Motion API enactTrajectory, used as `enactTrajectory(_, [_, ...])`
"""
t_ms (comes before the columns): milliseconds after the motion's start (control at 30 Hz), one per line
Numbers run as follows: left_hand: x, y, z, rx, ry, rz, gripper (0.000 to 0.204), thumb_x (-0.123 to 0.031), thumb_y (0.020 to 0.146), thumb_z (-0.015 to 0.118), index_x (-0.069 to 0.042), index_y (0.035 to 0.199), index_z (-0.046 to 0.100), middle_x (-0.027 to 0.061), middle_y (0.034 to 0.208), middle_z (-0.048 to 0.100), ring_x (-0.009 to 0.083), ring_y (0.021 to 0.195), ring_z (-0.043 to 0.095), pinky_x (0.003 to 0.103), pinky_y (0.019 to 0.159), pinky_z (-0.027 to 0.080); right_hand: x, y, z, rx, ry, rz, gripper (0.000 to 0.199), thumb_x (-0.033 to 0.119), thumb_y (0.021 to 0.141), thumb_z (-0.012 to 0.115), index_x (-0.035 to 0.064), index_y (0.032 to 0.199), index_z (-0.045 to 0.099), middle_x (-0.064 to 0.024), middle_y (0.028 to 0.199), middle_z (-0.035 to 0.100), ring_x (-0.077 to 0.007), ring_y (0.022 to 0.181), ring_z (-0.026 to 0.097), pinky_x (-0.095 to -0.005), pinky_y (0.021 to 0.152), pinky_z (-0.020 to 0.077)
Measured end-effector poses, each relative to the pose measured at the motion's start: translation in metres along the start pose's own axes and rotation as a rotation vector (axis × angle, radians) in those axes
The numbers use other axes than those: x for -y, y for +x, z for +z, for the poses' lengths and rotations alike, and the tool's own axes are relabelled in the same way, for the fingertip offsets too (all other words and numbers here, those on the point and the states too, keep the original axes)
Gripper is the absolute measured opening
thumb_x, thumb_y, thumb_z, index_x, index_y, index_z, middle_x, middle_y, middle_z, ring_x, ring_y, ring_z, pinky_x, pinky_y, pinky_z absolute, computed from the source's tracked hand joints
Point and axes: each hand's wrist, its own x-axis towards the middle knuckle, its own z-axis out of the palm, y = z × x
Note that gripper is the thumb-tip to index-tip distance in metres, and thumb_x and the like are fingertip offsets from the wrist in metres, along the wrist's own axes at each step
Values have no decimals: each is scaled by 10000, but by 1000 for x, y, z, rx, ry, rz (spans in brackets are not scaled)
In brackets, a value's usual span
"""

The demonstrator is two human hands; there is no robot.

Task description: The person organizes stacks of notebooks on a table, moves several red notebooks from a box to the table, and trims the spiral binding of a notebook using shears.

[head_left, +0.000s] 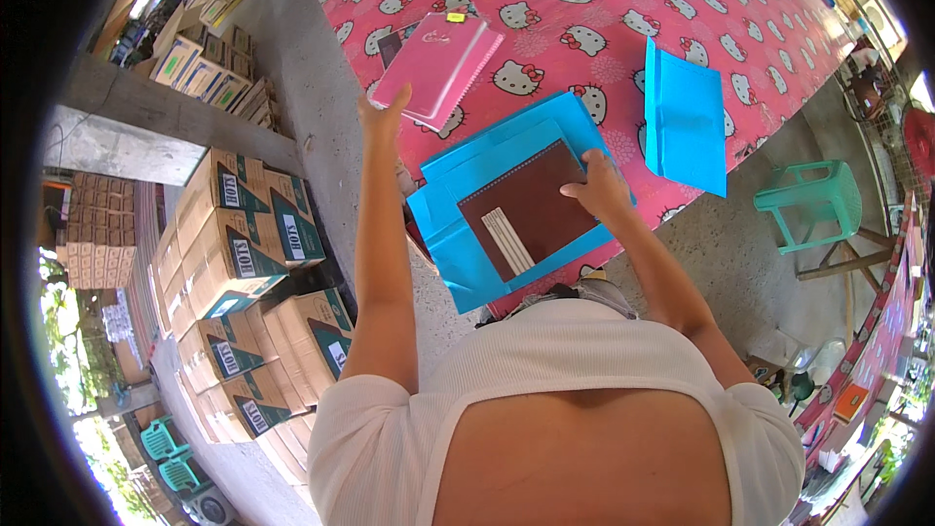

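Brown notebook: the brown notebook lies flat on the blue sheets, askew, with holes along its far edge.
White strips: a small row of white strips shows on the brown notebook's near left part; whether loose or printed, I cannot tell.
Blue sheets: directly under the brown notebook, reaching out past it on several sides.
Left hand: the left hand, beyond and left of the brown notebook, has its fingers holding the pink notebooks by the near left corner, thumb on top; the other fingers are mostly hidden.
Pink notebooks: stacked beyond and left of the brown notebook, a yellow tab at their far edge.
Right hand: the right hand rests at the brown notebook's right edge, thumb over the cover; I cannot tell whether the fingers grip.
Folded sheet: the folded sheet, also blue, lies right of the brown notebook, apart from it.
Counter: the counter, pink with cat faces, spreads beneath and beyond the brown notebook.
Stool: the green stool stands well right of the brown notebook.
Boxes: the cardboard boxes are piled well left of it.
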Motion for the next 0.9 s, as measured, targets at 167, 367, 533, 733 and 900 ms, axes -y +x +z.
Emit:
enactTrajectory(167, [17, -124, -66, 132, 345, -68, 895, -321, 678, 757, -29, 1372, 274, 197, 1390, 295, 265, 1287, 293, 394, 1042, 237, -9, 3, -24, -109, -72, -47, 564, 228, 644, 769, 38, 1095, 487, -184, 1124, 500, -376, 1123, 432, -445, 865, 429])
enactTrajectory(367, [56, -209, -54, 347, -307, -448, 777, -360, 736, 721, 11, 1306, 345, 160, 1278, 447, 266, 1140, 459, 414, 948, 368, -3, 39, -14, -62, -103, 197, 686, 273, 603, 802, 23, 1143, 461, -209, 1202, 464, -348, 1180, 403, -407, 901, 422])
enactTrajectory(533, [72, -205, -29, 183, -119, -404, 546, -238, 790, 683, 42, 1174, 415, 123, 1055, 570, 215, 919, 571, 353, 770, 481, -22, 73, -9, 210, 231, 156, 567, 261, 597, 808, -22, 1019, 555, -208, 970, 607, -310, 894, 591, -373, 759, 468])
enactTrajectory(733, [67, -221, -53, 38, -29, -348, 411, -123, 784, 669, 19, 1103, 453, 122, 1007, 568, 213, 863, 576, 352, 725, 493, -2, 42, 0, 284, 271, -8, 447, 218, 648, 769, -5, 998, 602, -155, 843, 657, -276, 763, 634, -358, 697, 476])
enactTrajectory(900, [23, -263, -34, 139, -284, -278, 345, -24, 807, 605, -4, 1118, 457, 105, 1027, 563, 200, 900, 571, 342, 753, 493, -31, 11, -29, 135, 340, -189, 578, 318, 668, 728, -9, 1107, 542, -204, 1067, 587, -330, 1036, 547, -410, 868, 417])
